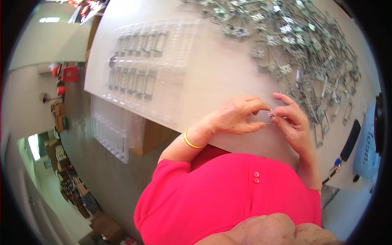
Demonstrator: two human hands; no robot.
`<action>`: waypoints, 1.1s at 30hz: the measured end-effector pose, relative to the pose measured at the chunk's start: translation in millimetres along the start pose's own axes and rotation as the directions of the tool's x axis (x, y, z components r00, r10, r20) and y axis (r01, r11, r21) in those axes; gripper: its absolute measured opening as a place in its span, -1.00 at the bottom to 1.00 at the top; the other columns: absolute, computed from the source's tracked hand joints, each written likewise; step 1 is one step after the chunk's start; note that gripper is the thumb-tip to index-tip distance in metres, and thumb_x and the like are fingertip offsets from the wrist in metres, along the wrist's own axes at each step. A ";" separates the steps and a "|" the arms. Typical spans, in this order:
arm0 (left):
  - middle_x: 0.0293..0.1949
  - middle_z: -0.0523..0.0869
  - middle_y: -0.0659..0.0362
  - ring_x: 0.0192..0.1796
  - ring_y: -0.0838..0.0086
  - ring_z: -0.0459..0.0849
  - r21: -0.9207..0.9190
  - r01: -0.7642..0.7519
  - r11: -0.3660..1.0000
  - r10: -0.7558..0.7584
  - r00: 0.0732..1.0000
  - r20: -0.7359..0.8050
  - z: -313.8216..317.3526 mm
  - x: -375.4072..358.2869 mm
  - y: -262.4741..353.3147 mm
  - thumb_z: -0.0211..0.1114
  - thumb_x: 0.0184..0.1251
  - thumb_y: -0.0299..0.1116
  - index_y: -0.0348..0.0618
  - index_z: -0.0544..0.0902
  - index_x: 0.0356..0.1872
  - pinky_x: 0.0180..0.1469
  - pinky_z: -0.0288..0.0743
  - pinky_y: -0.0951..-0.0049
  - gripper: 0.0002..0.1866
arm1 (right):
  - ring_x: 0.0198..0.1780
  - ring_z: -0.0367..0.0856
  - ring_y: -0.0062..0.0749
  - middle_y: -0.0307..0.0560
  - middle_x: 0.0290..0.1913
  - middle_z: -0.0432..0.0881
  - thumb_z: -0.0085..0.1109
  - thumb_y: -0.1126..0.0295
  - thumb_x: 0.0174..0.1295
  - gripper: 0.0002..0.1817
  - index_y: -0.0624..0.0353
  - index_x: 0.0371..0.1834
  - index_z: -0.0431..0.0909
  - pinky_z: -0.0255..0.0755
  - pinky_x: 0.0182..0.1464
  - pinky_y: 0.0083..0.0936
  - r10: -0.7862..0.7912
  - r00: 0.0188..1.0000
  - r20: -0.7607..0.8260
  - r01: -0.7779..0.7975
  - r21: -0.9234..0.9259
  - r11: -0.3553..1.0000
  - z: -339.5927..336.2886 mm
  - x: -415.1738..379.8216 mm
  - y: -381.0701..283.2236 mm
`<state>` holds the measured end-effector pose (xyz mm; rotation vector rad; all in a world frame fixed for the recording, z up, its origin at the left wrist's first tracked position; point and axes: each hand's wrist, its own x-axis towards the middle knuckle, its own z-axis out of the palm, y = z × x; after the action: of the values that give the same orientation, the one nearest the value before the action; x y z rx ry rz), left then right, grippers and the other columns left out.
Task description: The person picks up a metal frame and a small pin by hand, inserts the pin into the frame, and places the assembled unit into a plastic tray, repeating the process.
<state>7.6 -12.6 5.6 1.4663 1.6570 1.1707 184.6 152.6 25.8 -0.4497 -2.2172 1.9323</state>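
My left hand (237,115), with a yellow bangle at its wrist, is curled around one side of a small metal piece with a thin rod (272,116). Opposite it, my right hand (292,121) pinches the same piece between thumb and fingers. The hands nearly meet above the table's front edge, and the fingers partly hide the piece. Beyond them at the upper right lies a tangled heap of metal rod pieces (294,36). To the left, a clear plastic tray (179,45) holds two rows of similar metal pieces (130,81).
Below the white table's (200,87) left edge are more clear trays (104,126) and a cardboard box (153,134). A black strap-like object (350,141) and a blue plastic package (366,149) are at the right. Stacked boxes (67,171) stand along the far-left floor.
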 end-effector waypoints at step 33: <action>-0.09 0.67 -0.09 -0.11 0.02 0.67 0.469 0.161 0.869 0.040 0.920 -0.389 12.0 -30.6 26.4 0.45 0.25 -0.47 -0.29 0.61 0.04 -0.08 0.58 0.17 -0.64 | -0.16 0.69 -0.61 -0.15 -0.19 0.74 0.26 0.60 0.40 -0.93 0.28 -0.14 0.57 0.54 -0.09 -0.62 0.050 0.998 -0.025 -0.048 0.070 0.996 17.6 -7.0 13.8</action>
<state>35.0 -40.4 21.6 1.5219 2.4034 1.0987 187.1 135.4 10.1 -0.5211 -2.1347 2.0091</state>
